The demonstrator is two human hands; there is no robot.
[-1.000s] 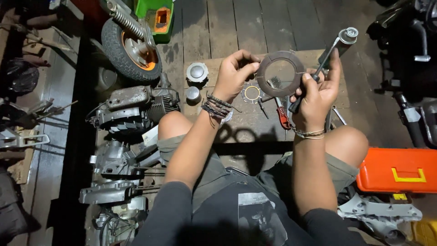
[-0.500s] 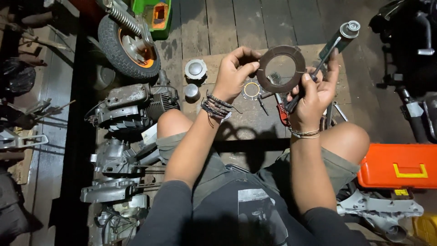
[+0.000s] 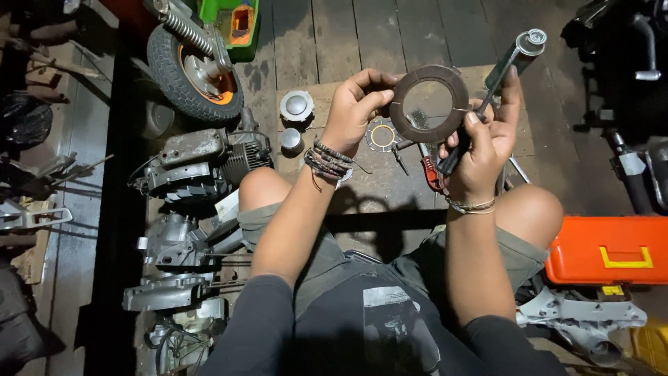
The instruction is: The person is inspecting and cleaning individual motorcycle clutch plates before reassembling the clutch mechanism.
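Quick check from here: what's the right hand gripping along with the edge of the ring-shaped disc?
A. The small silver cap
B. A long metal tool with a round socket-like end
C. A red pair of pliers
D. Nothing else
B: the right hand holds a long metal tool beside the ring-shaped disc, which the left hand steadies from the other side.

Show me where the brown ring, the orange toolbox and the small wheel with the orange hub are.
brown ring point(image 3: 459, 89), head view, on its right band.
orange toolbox point(image 3: 591, 249), head view, on its lid.
small wheel point(image 3: 174, 73), head view, on the black tyre.
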